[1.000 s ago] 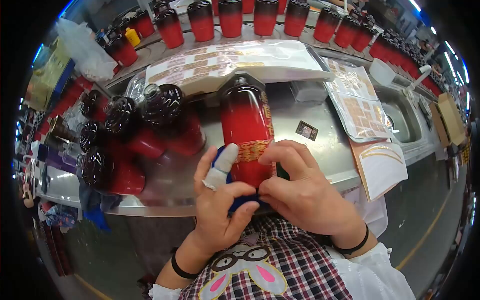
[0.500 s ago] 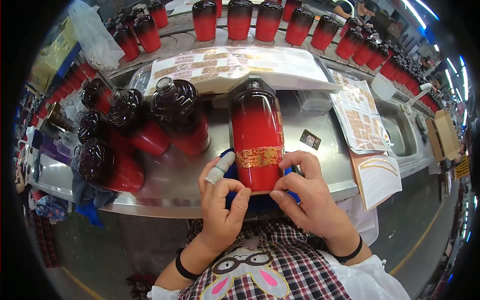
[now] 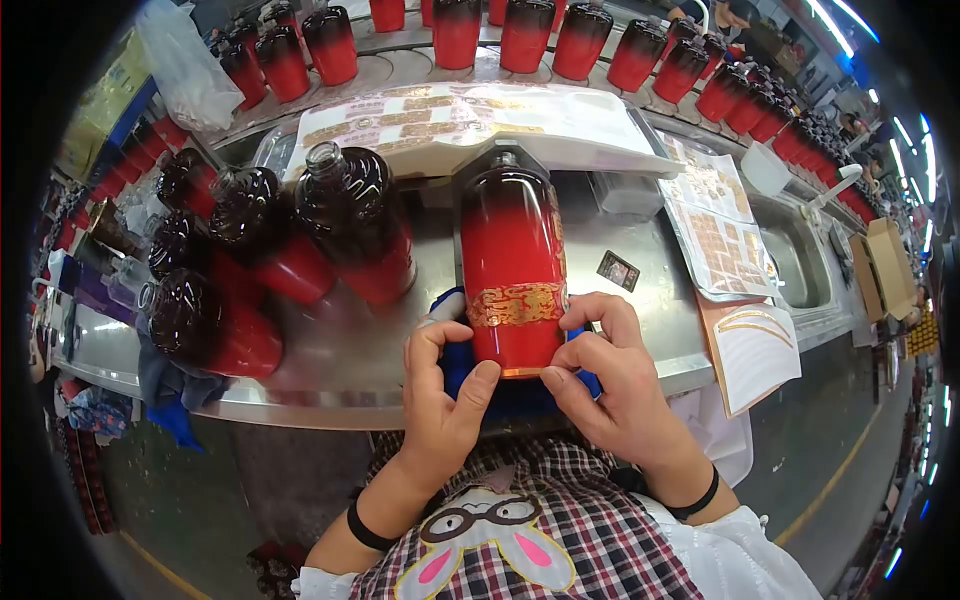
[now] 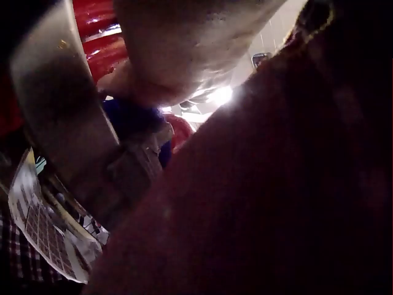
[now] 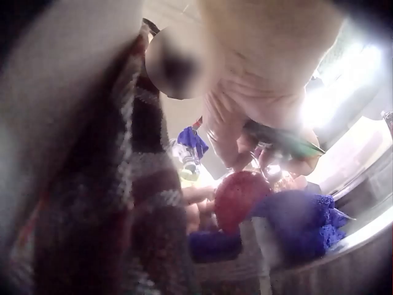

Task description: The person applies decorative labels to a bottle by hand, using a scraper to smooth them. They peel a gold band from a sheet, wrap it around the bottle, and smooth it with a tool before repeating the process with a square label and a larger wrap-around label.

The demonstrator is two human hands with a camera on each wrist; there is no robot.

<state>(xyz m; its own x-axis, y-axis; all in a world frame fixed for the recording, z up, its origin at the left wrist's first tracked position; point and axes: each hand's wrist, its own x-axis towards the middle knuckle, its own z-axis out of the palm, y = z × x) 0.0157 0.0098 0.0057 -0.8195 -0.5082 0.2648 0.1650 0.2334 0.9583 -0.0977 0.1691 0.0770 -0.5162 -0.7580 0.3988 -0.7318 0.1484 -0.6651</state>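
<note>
A red-and-black glass bottle (image 3: pixel 510 240) lies with its neck away from me and its base toward me. A gold patterned band (image 3: pixel 515 304) runs across its lower part, and more gold decoration shows along its right side. My left hand (image 3: pixel 437 410) holds the left side near the base, fingers bent, thumb at the base edge; one finger has a white covering. On the other side my right hand (image 3: pixel 620 390) grips near the base with bent fingers and thumb. A dark green flat piece (image 5: pixel 285 144) shows in the right hand's fingers. Blue cloth (image 3: pixel 455 365) lies under the base.
Several similar bottles (image 3: pixel 360 225) stand close on the left. Sheets of gold decals (image 3: pixel 430 120) lie behind the bottle, with more decal sheets (image 3: pixel 725 235) at right. A small dark card (image 3: pixel 618 270) is on the metal table (image 3: pixel 660 330). Beyond runs a conveyor of bottles (image 3: pixel 527 35); a sink (image 3: pixel 800 260) is far right.
Both hands have drawn apart from close together at the base to either side of the bottle. The right fingers have come off the gold band, which now shows more fully. Conveyor bottles have shifted.
</note>
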